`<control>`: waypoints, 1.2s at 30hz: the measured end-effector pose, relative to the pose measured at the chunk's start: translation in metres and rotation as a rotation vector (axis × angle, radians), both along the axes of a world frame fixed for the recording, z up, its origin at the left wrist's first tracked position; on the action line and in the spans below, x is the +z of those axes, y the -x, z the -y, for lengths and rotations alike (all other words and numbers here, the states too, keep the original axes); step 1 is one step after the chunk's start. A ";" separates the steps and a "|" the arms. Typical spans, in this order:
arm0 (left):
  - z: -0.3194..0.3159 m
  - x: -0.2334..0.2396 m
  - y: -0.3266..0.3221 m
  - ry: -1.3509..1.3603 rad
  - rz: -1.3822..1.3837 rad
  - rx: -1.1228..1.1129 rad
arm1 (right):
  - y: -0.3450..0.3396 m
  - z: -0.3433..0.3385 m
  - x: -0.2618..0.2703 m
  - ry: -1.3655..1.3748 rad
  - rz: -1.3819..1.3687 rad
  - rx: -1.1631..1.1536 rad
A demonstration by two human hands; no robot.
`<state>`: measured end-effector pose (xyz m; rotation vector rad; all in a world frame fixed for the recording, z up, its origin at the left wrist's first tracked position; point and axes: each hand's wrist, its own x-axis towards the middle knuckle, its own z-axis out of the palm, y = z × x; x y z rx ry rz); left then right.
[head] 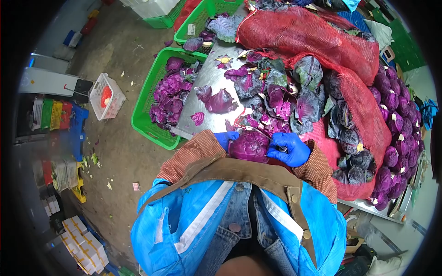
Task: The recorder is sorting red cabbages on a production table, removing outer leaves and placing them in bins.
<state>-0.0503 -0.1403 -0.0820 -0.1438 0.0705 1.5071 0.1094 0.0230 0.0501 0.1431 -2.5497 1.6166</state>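
Observation:
Both my hands wear blue gloves at the near edge of a metal table (202,89). My left hand (227,139) holds the left side of a red cabbage head (249,145). In my right hand (290,149) is a knife (283,149), its dark handle end showing in the fist and its thin blade reaching over the top of the cabbage. Part of the blade is hard to make out. Loose purple leaves (221,101) and darker outer leaves (305,107) lie beyond my hands.
A green crate (136,114) of purple leaves stands left of the table, another green crate (181,31) behind it. Red mesh sacks (307,31) of cabbages lie at the back and right. Cabbage heads (402,138) are stacked at far right. A white basket (115,103) is on the floor.

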 end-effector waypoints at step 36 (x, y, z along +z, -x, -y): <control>-0.027 0.043 0.024 0.011 -0.920 -0.292 | -0.070 -0.081 -0.055 1.666 -0.652 -0.608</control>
